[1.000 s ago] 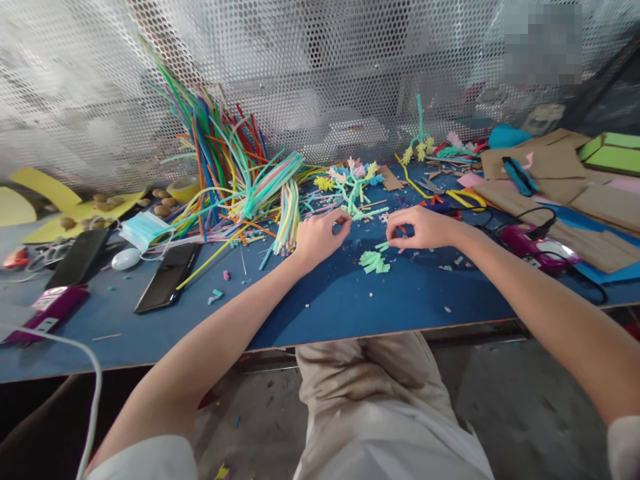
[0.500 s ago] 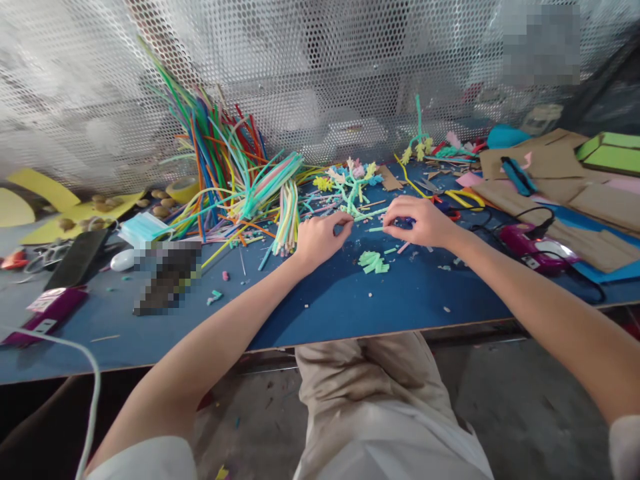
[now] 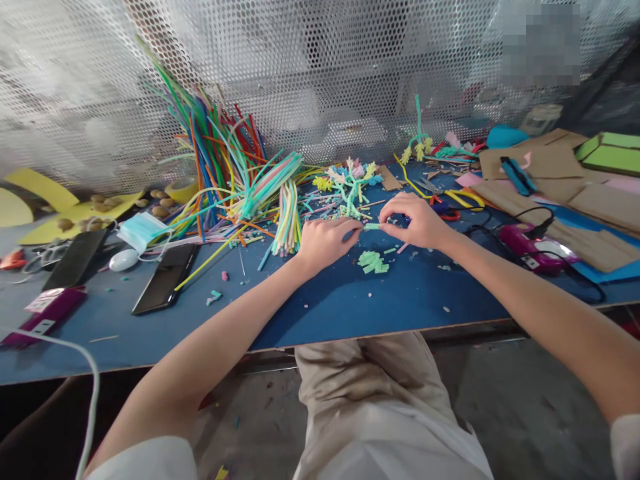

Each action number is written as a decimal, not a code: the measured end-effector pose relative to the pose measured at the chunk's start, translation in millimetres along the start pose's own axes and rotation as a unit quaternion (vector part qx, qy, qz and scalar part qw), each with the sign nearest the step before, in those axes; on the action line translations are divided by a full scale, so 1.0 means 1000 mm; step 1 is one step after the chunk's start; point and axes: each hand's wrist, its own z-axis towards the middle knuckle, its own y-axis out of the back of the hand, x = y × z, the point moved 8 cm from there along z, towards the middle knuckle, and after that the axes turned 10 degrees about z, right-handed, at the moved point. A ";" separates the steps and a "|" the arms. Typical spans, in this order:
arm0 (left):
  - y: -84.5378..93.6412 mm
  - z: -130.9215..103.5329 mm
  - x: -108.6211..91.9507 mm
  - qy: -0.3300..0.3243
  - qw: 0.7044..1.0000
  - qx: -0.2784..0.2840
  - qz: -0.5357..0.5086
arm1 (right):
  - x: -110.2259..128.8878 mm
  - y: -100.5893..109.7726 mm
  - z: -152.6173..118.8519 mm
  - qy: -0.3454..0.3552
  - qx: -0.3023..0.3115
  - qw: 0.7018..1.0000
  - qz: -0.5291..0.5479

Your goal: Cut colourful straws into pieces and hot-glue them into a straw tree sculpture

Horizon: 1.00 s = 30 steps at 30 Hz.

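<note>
Over the middle of the blue table, my left hand and my right hand face each other with fingertips pinched. A short mint-green pipe cleaner piece spans the small gap between them, an end at each pinch. Just below lies a pile of cut mint-green pieces. Beyond my hands stands a branching pipe cleaner tree, with yellow, blue and pink tufts on green stems. What the fingers hide behind them I cannot see.
Long coloured pipe cleaners are heaped at the back left. A phone, a face mask and a mouse lie left. Yellow-handled pliers, a purple corded device and brown cardboard occupy the right.
My hands have come closer together, the left shifting slightly right. The short green piece, earlier at my right fingertips, now bridges both pinches.
</note>
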 end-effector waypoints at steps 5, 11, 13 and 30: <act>0.003 0.001 -0.003 -0.020 1.000 -0.013 -0.003 | -0.002 -0.002 -0.001 -0.019 0.004 1.000 -0.006; 0.010 0.000 -0.008 -0.064 0.995 -0.072 -0.001 | -0.005 -0.005 -0.002 -0.038 0.019 0.999 0.001; 0.015 -0.002 -0.010 -0.082 0.990 -0.116 0.001 | -0.006 -0.005 -0.002 -0.041 0.024 0.999 0.002; 0.018 -0.007 -0.011 -0.140 0.978 -0.155 0.020 | -0.008 -0.009 -0.005 -0.058 0.046 0.997 0.038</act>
